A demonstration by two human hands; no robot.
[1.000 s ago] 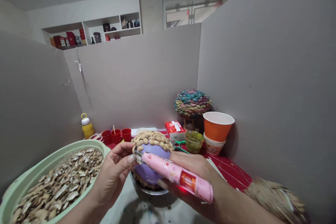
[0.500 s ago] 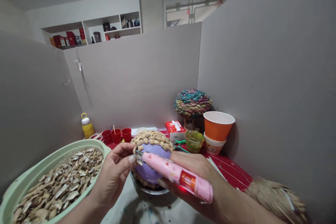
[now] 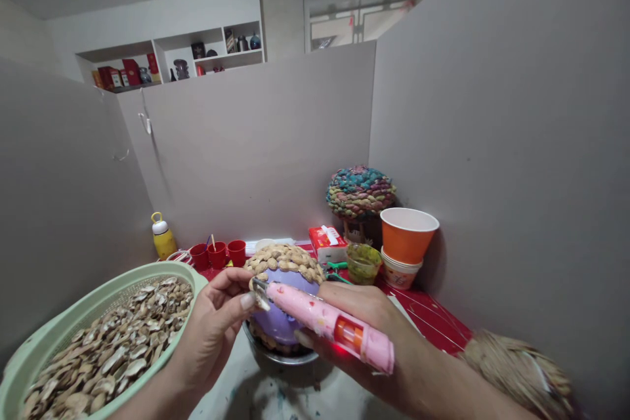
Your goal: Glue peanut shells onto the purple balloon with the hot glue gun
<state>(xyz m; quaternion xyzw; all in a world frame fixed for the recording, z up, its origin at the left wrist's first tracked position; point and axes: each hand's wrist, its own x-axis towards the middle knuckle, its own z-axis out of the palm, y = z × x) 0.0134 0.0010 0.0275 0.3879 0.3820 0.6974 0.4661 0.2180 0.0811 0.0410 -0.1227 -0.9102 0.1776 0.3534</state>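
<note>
My left hand [image 3: 219, 312] is closed, pinching a peanut shell [image 3: 262, 300] between thumb and fingers. In my right hand [image 3: 361, 318] is a pink hot glue gun [image 3: 315, 314] with an orange window and a red glow beneath. Its metal tip meets the peanut shell at my left fingertips. Just behind them a purple balloon [image 3: 283, 315] sits in a metal bowl [image 3: 283, 359], partly hidden by the glue gun and my hands. Peanut shells [image 3: 283, 257] cover its top, and more ring its lower part.
A green colander [image 3: 199, 282] full of peanut shell halves stands at left. Behind are red cups [image 3: 216, 254], a yellow bottle [image 3: 163, 241] and a tissue pack [image 3: 327, 244]. Right of them are a green bowl [image 3: 363, 264], orange tubs [image 3: 408, 239], a colourful mushroom-shaped piece [image 3: 361, 193] and a fibre bundle [image 3: 514, 371].
The glue gun's rear end has shifted slightly left and up. The peanut shell at my left fingertips has tilted a little. Both hands keep their hold.
</note>
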